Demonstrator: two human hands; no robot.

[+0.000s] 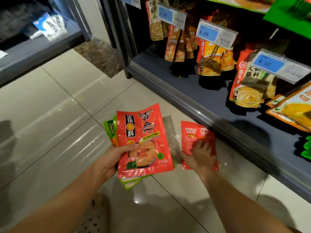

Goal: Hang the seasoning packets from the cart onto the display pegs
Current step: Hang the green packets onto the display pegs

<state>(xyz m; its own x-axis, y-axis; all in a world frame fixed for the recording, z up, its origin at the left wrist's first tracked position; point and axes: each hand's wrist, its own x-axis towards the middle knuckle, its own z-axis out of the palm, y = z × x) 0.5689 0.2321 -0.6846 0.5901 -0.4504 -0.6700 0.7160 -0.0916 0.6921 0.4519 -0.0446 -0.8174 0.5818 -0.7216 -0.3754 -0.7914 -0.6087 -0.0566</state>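
My left hand (116, 158) grips a stack of seasoning packets (144, 140), a red one on top facing me with green-edged ones under it, thumb pressed on its front. To its right my right hand (201, 154) holds a single red packet (196, 133) with its back side showing, fingers curled over its lower part. Both are low over the floor, in front of the display's base. Hanging packets (178, 42) fill the pegs at the upper right, each row behind a blue price tag (207, 33).
The dark shelf base (193, 98) runs diagonally along the right. A white-and-red hanging packet (249, 84) and orange packets (292, 111) sit further right. Another shelf unit (42, 44) stands at the upper left. Pale floor tiles (55, 115) lie between. My shoe (94, 216) shows below.
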